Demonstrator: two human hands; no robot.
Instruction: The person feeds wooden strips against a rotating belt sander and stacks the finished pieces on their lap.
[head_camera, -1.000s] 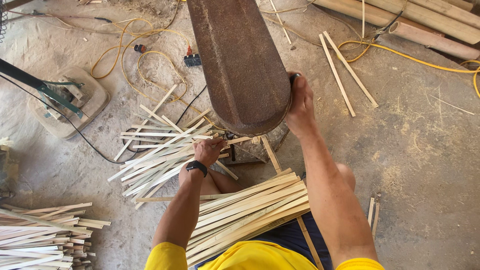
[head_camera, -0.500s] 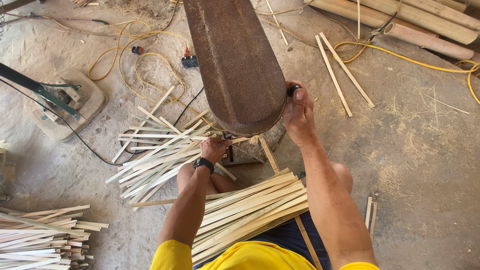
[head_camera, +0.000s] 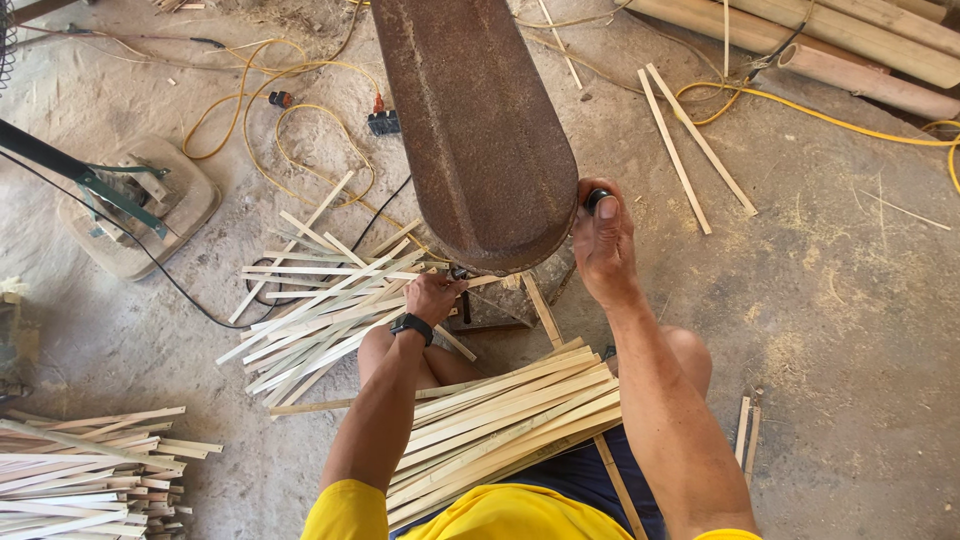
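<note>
Right hand (head_camera: 603, 248): fingers closed around a black knob (head_camera: 596, 199). Left hand (head_camera: 433, 297): fingers curled on a bamboo strip (head_camera: 490, 282) beneath the rusty machine housing (head_camera: 480, 130).

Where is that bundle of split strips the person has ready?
In the head view, the bundle of strips lies across the person's lap, between the left hand and right forearm, below the rusty metal cover.

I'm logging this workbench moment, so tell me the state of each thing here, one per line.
Left hand: closed on a strip under the machine's end.
Right hand: gripping a dark knob.
Rusty machine housing: upright between the hands.
Lap strips: bundled, lying flat.
Floor strips: scattered loose.
Yellow cable: looped.
</note>
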